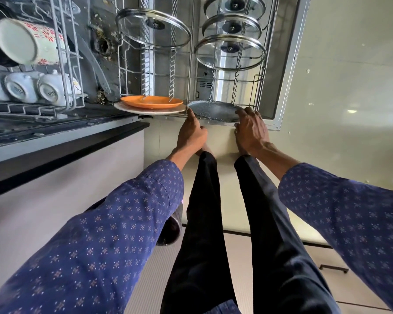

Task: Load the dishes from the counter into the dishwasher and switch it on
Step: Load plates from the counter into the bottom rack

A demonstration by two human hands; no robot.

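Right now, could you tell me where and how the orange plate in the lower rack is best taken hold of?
Pinch the orange plate by its near rim, coming from the person's side. It stands on edge between the rack prongs against a white plate, so only that rim is free. The grey plate beside it occupies both hands.

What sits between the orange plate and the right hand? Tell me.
In the head view, the grey speckled plate stands between the orange plate and the right hand, whose fingers touch its rim.
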